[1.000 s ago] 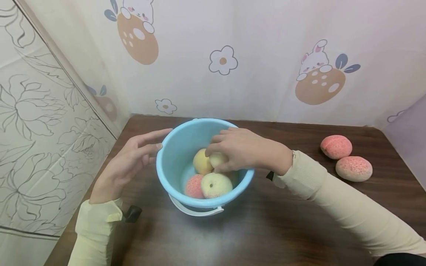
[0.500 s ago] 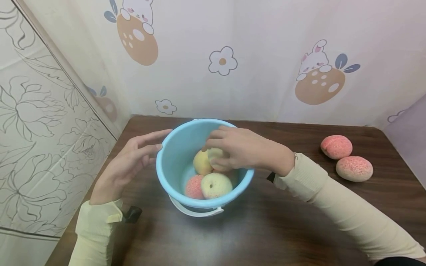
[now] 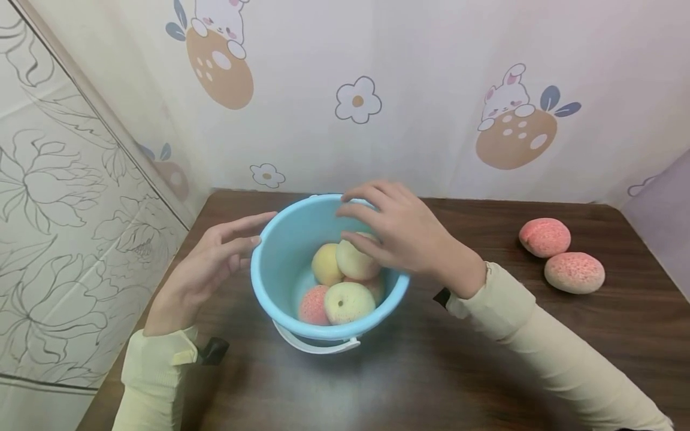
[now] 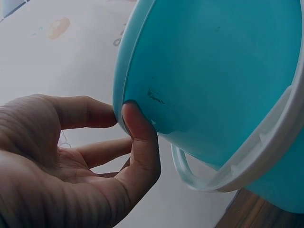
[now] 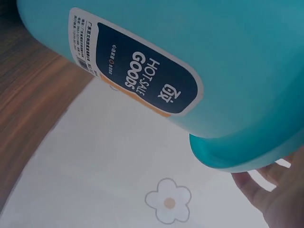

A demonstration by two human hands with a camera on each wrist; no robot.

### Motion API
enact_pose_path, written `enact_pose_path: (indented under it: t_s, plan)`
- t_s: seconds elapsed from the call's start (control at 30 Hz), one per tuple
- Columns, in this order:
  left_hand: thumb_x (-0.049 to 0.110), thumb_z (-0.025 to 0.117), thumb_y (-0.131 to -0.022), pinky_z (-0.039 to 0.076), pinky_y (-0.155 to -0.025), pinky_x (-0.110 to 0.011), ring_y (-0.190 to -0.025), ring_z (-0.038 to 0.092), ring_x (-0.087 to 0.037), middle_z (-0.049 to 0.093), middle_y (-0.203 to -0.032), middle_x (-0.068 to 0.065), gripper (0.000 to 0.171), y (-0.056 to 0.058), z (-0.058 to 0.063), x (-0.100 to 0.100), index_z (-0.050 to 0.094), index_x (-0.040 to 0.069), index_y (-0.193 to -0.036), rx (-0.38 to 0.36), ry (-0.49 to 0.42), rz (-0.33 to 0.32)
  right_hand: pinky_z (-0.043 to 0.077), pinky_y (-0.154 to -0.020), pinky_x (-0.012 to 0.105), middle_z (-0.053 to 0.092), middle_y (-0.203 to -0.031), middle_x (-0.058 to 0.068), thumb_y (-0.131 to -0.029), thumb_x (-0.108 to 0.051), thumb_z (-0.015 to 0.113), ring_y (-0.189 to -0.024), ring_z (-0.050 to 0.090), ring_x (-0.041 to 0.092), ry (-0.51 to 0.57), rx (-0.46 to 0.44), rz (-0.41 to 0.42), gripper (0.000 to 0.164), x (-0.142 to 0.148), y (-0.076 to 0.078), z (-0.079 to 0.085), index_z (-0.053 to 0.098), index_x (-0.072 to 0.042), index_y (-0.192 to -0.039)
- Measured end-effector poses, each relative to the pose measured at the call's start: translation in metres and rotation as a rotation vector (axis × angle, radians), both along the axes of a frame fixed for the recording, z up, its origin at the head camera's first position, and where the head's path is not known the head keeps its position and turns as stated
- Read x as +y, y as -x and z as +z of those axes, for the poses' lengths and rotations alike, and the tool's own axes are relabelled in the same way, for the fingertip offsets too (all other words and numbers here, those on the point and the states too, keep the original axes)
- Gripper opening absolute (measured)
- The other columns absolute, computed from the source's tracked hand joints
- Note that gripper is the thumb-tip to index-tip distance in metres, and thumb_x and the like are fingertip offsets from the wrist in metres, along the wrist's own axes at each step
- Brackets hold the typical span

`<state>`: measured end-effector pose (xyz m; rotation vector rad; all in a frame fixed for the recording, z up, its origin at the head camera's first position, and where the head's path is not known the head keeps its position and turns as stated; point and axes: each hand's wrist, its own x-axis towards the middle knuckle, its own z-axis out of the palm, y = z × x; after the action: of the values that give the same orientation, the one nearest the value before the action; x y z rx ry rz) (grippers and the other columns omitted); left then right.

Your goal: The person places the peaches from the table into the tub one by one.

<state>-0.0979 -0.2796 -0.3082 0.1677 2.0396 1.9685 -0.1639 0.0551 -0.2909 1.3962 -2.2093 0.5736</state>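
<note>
Inside the blue bucket (image 3: 286,254), at its right side, rests the upper pale fruit (image 3: 353,261); my right grip (image 3: 404,230) has just lifted clear of it. Half a second earlier, those fingers were curled around this item. Now they are spread and hold nothing, raised over the far right part of the rim. Whether a fingertip touches the rim, I cannot tell.

My left grip (image 3: 207,263) is unchanged: thumb and fingertips rest against the outside of the left rim, relaxed, as a steady.

Bucket contents: the released item lies against the yellow fruit (image 3: 324,265) on its left and above a partly hidden reddish fruit (image 3: 376,288). Nearer are the pink fruit (image 3: 312,306) and the lower pale fruit (image 3: 351,304), side by side. The handle (image 3: 318,346) hangs on the near side.

Status: I judge this placement complete and the right grip available. Two fruits (image 3: 574,273) remain on the worktop (image 3: 409,371), well to the right of the bucket.
</note>
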Motion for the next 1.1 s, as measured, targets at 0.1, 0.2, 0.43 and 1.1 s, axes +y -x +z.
enact_pose_path:
  t_s: [0.1, 0.2, 0.43, 1.1]
  plan:
    - [0.01, 0.058, -0.105, 0.062, -0.09, -0.032, -0.108, 0.073, -0.018, 0.062, -0.147, -0.008, 0.049, -0.001, 0.001, 0.0, 0.053, 0.014, -0.153, 0.002, 0.023, -0.001, 0.053, -0.097, 0.051, 0.069, -0.127, 0.01, -0.093, -0.028, 0.078, -0.12, 0.062, 0.032, 0.035, 0.046, -0.042, 0.032, 0.002, -0.001, 0.0, 0.073, -0.013, -0.121]
    - [0.013, 0.059, -0.105, 0.061, -0.093, -0.035, -0.112, 0.072, -0.022, 0.063, -0.147, -0.01, 0.048, -0.004, 0.003, 0.0, 0.054, 0.017, -0.153, 0.003, 0.048, -0.009, 0.052, -0.097, 0.052, 0.069, -0.127, 0.012, -0.094, -0.026, 0.077, -0.119, 0.062, 0.033, 0.057, 0.081, -0.075, 0.032, 0.005, -0.002, 0.0, 0.073, -0.012, -0.122]
    - [0.016, 0.06, -0.104, 0.059, -0.098, -0.039, -0.12, 0.07, -0.027, 0.063, -0.147, -0.008, 0.046, -0.008, 0.008, 0.002, 0.057, 0.023, -0.15, -0.01, 0.094, -0.004, 0.051, -0.1, 0.056, 0.068, -0.129, 0.015, -0.097, -0.025, 0.069, -0.12, 0.06, 0.037, 0.117, 0.089, -0.138, 0.03, 0.016, -0.003, 0.0, 0.072, -0.01, -0.123]
    - [0.006, 0.057, -0.104, 0.063, -0.09, -0.033, -0.111, 0.072, -0.019, 0.062, -0.148, -0.009, 0.049, -0.001, 0.001, 0.001, 0.053, 0.012, -0.153, 0.001, 0.003, -0.001, 0.046, -0.096, 0.064, 0.067, -0.131, 0.019, -0.096, -0.015, 0.068, -0.12, 0.059, 0.044, 0.201, 0.067, -0.474, 0.028, 0.095, 0.012, -0.027, 0.072, -0.006, -0.122]
